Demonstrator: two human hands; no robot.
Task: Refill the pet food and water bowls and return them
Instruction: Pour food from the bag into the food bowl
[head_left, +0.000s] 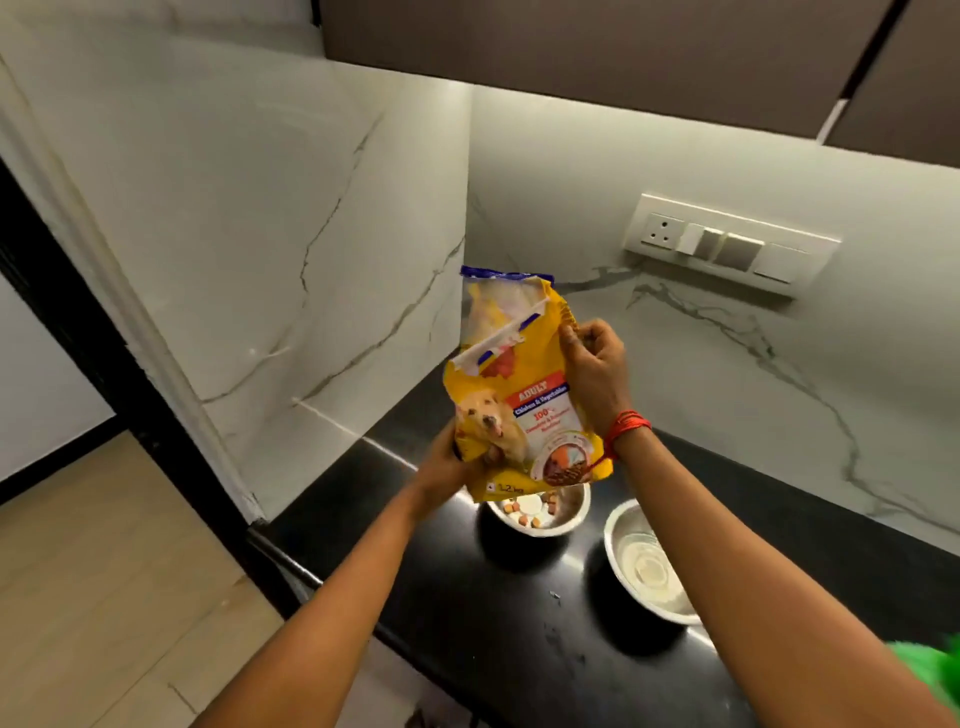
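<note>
A yellow dog food bag (524, 395) with its top torn open is held upright above the black counter (498, 613). My left hand (441, 467) grips the bag's lower left corner. My right hand (592, 364) pinches its upper right edge. Just beneath the bag stands a steel bowl (545, 512) with a few kibble pieces inside, partly hidden by the bag. To its right sits a second steel bowl (644, 564) holding clear water.
Marble walls close the counter's back and left sides. A switch panel with a socket (727, 244) is on the back wall. Dark cabinets hang overhead. Something green (930, 670) shows at the right edge. Wooden floor (104, 597) lies left of the counter.
</note>
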